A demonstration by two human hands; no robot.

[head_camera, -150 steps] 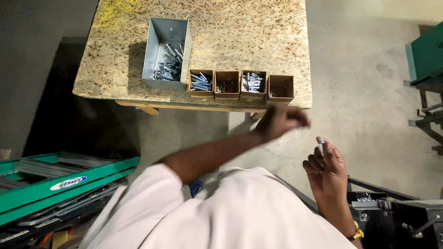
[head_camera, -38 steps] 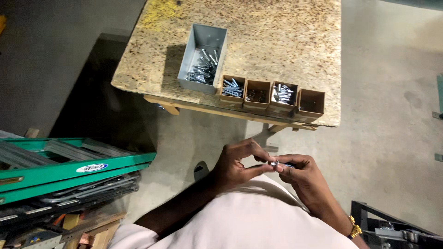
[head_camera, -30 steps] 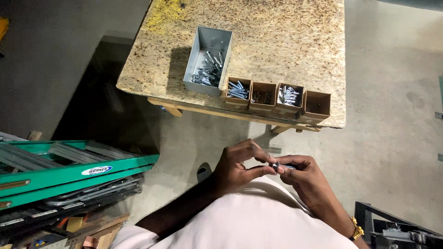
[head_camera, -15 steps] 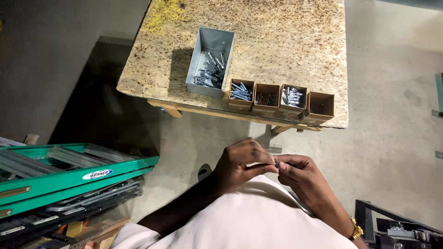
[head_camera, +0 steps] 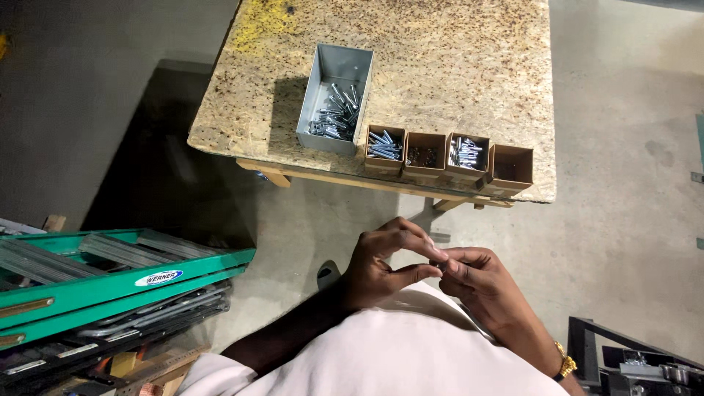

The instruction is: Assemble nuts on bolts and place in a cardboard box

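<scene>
My left hand and my right hand meet in front of my chest, fingertips pinched together on a small metal bolt that is mostly hidden by the fingers. Ahead on the chipboard table stands a grey metal bin with several loose bolts. Beside it sits a row of small brown boxes: one with bolts, one with dark small parts, one with shiny screws, and the rightmost looks bare inside.
A green ladder lies on the floor at the left, over metal rails. A black metal frame stands at the lower right. Grey concrete floor lies between me and the table.
Both hands stay together at the chest, fingers working the small bolt. The view has shifted slightly; five seconds ago the hands were apart, the left raised.
</scene>
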